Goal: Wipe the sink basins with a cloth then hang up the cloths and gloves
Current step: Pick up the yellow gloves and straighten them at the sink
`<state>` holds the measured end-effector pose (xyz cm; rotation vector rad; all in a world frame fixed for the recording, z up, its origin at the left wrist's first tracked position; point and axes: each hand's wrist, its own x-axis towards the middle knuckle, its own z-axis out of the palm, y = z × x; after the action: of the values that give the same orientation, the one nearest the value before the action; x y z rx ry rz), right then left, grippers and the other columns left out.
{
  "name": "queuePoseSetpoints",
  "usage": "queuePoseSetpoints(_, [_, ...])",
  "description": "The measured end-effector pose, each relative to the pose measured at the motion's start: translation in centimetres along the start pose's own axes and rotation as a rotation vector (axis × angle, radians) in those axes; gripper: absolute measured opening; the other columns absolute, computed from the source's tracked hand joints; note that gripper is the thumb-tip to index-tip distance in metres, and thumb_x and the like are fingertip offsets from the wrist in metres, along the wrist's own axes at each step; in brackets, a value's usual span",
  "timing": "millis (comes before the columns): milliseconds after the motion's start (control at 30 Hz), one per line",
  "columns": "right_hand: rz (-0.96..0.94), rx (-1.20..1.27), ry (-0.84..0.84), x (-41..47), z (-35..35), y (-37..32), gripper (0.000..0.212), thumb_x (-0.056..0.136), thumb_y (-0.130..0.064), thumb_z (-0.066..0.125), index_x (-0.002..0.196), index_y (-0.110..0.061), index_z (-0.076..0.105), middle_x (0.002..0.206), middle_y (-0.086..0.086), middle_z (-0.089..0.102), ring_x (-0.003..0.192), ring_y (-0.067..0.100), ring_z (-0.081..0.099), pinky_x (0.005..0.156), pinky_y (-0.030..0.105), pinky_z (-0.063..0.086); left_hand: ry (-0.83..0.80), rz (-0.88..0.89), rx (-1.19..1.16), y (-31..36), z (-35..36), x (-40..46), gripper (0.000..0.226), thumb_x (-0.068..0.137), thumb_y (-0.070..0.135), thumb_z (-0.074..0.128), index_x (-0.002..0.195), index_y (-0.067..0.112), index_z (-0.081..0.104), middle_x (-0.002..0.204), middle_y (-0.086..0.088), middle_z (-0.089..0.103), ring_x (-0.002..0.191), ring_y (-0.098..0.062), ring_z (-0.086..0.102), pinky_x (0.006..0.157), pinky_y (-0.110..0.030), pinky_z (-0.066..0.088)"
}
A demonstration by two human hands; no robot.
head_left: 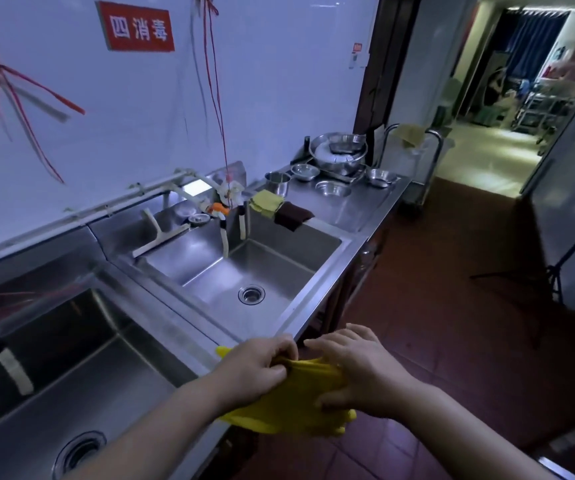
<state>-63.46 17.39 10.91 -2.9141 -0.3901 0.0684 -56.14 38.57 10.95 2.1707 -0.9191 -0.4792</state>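
both hands hold a yellow rubber glove (289, 400) at the near edge of the steel table (365, 209), over the corner where the table meets the red tiled floor (435, 306). the left hand (258, 365) has its fingers curled into the glove's upper edge, gripping it. the right hand (355, 368) lies over the glove's right side with its thumb hooked round the lower edge, so it grips it too. a yellow tip of the glove pokes out left of the left hand.

two sink basins are sunk in the table: the far basin (244, 268) with a round drain (251, 294), and the near-left basin (71, 375). draped over the far basin's right rim are a yellow-green cloth (266, 202) and, just beside it, a dark brown cloth (293, 214). farther right on the table stand steel bowls (339, 150). another yellowish cloth (409, 133) hangs on a metal rack at the table's far end. a red sign (137, 27) is fixed to the white wall.
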Motion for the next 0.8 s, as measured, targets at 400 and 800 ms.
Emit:
queuePoseSetpoints(400, [0.107,-0.077,-0.071,14.7,-6.0,16.3,0.020,0.076,-0.037,0.062,0.079,-0.018,0.057,0.084,-0.007,0.054,0.083,0.014,0.053,0.068,0.026,0.032,0.137,0.014,-0.054,-2.6,-3.1,21.6,0.026,0.077,0.011,0.054,0.080,0.037,0.056,0.081,0.020,0.057,0.080,0.002,0.052,0.072,-0.024,0.044])
queuePoseSetpoints(800, [-0.091,-0.238,-0.109,27.6,-12.9,28.1,0.005,0.084,-0.029,0.055,0.087,-0.026,0.055,0.071,-0.008,0.047,0.066,0.015,0.043,0.057,0.027,0.028,0.392,-0.078,-0.039,-5.4,-4.8,35.6,0.020,0.084,0.024,0.065,0.091,0.039,0.052,0.094,0.027,0.060,0.093,0.010,0.055,0.078,-0.015,0.047])
